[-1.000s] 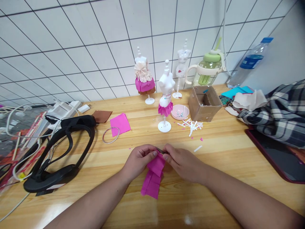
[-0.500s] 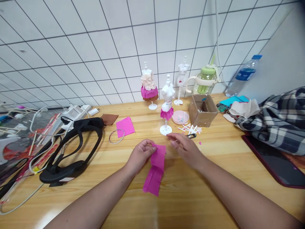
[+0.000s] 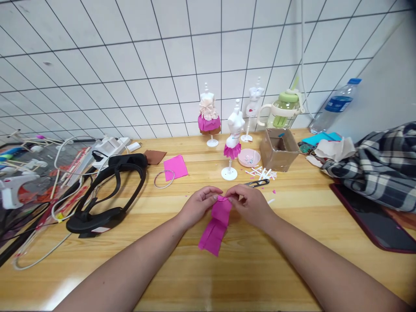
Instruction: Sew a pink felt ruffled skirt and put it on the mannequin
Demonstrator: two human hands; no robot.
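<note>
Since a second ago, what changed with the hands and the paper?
The right hand laid the scissors on the table and returned to pinch the pink paper. The left hand stayed on the paper's top edge.

Bare table (image 3: pixel 292 225) beside hands; mannequin (image 3: pixel 232 143) blocks ahead.

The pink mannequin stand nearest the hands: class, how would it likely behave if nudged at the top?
The mannequin would probably tip: it is tall on a thin pole over a small round base. It looks like light plastic, so it may slide on the smooth table if pushed low. Its pink skirt looks like thin paper, likely easily crushed.
</note>
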